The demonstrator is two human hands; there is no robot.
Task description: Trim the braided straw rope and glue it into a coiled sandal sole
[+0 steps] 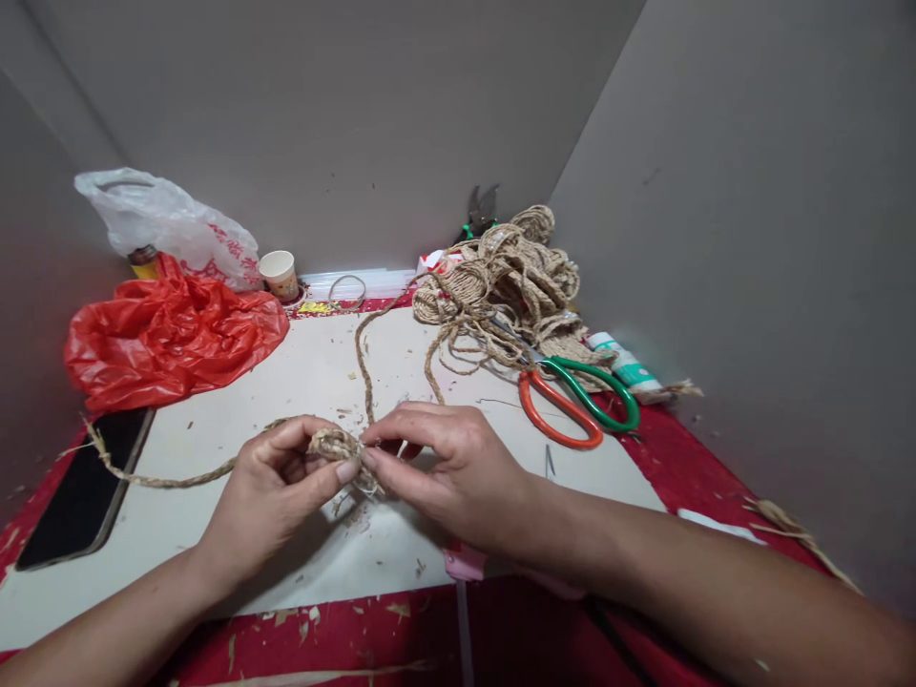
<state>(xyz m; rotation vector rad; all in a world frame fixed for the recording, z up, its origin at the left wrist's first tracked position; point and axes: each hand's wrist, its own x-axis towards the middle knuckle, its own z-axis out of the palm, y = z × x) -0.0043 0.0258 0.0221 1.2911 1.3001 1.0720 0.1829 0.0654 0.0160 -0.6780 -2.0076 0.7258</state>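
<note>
Above the pale board, my left hand (pixel 276 487) pinches a small bundle of braided straw cord (pixel 336 444) between thumb and fingers. My right hand (pixel 444 468) is closed at the bundle's right side, its thumb and forefinger tips pressed together on it; any finer item between them is too small to make out. One cord (pixel 190 480) trails left from behind my left hand, its frayed end over a black phone. Another cord (pixel 364 367) runs from near my hands up to a heap of braided cord (pixel 515 277) at the back.
Scissors (pixel 562 401) with orange and green handles lie right, beside a white-green roll (pixel 626 363). A red plastic bag (pixel 176 334), paper cup (pixel 279 275) and clear bag (pixel 172 224) stand back left. The phone (pixel 86 487) lies left. Grey walls enclose the red-covered table (pixel 687 468).
</note>
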